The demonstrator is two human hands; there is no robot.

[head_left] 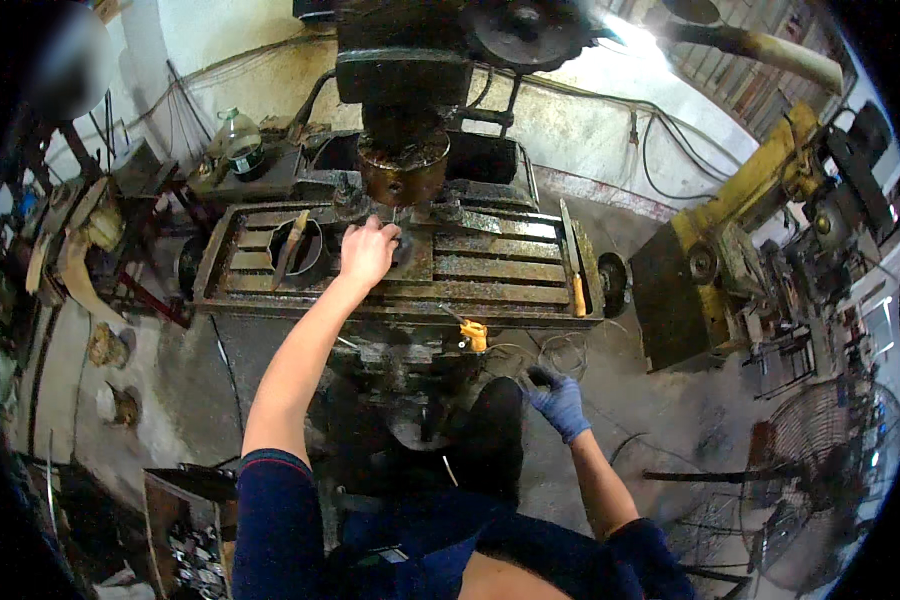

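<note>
The bare left hand (370, 252) reaches onto the slotted, grimy metal bench (500, 268), near the brown, cylindrical metal spindle head (403, 172); its fingers bend downward, and I cannot tell whether they pinch anything. The right hand (557, 402), in a blue-grey fabric glove, is clear of the bench, fingers loosely parted. A round, dark metal container (316, 262) sits on the bench, left of the bare hand.

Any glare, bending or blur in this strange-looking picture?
Head view: the wide lens bends straight edges toward its dark rim; a white light glares at upper right; a pale rounded shape at upper left is too blurred to identify; the bare left hand is well lit, while the space beneath the dark slotted metal table is murky.
</note>
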